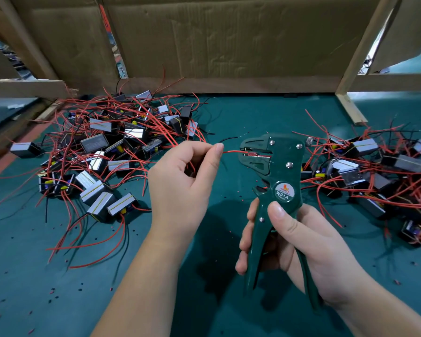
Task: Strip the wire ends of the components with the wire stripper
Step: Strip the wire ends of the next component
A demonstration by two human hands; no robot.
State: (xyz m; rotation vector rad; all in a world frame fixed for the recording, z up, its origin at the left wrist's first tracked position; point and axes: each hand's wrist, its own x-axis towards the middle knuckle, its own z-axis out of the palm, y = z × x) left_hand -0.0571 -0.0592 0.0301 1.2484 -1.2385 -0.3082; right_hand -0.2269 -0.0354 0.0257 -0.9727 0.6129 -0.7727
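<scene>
Left hand (182, 176) raised mid-scene, pinching red wire (233, 151) between thumb and forefinger. Right hand (284, 242) upright, fingers wrapped round handles of green wire stripper (275, 166); wire end sits in its head. Component piles left (102, 152) and right (374, 166) on surface (241, 115).

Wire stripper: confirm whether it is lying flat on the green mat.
No, the right hand grips the wire stripper by its handles, holding it upright above the mat.

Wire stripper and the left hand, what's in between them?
In the head view, a red wire runs from the left hand into the wire stripper.
</scene>
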